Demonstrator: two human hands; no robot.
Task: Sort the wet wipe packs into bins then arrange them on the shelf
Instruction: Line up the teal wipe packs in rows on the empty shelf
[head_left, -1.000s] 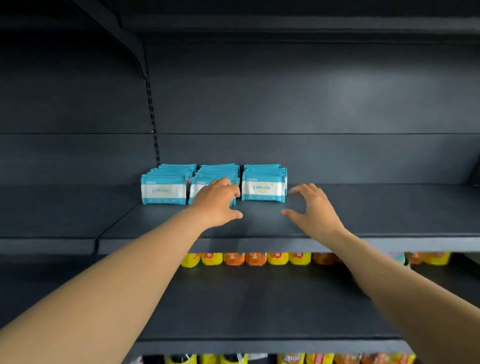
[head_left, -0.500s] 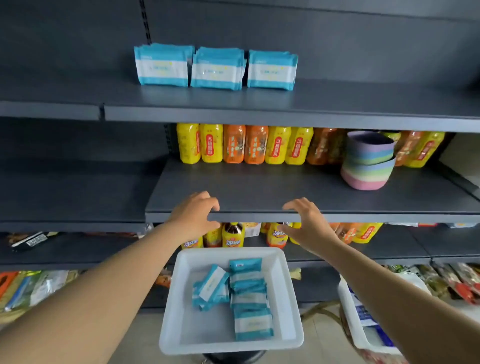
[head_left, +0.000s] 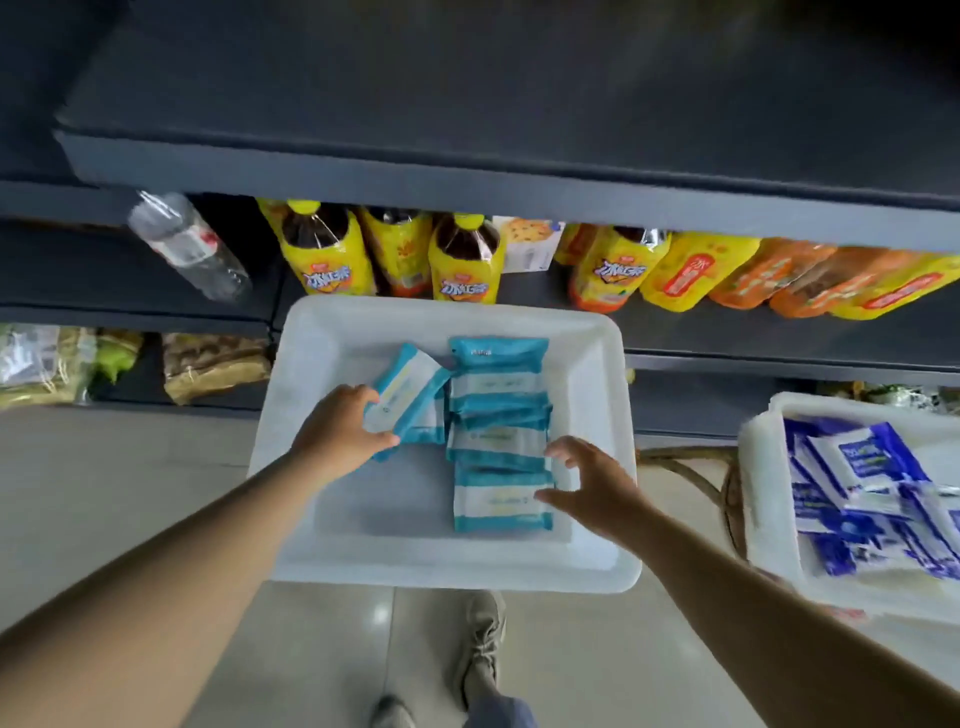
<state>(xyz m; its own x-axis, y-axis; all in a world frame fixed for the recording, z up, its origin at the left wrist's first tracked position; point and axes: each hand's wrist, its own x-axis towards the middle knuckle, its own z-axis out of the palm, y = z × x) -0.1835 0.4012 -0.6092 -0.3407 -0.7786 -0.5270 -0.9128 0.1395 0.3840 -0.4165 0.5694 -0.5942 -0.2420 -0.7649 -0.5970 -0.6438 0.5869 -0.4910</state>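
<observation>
teal wipe packs (head_left: 498, 415), print unreadable — left hand (head_left: 340, 434) pinches one, right hand (head_left: 597, 486) spread, holding nothing.

Soft daylight, dim upper shelf, motion blur, warped edges

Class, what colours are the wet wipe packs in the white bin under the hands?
Teal with a white band across the middle, on the wet wipe packs, seen in the head view.

Dark grey metal shelving (head_left: 467, 171) fills the upper half of the frame. Below its top board stand yellow and orange drink bottles (head_left: 462, 260). At the lower left is a pale tiled floor (head_left: 130, 483); some bagged goods (head_left: 208, 364), perhaps noodles, lie at the left edge.
</observation>
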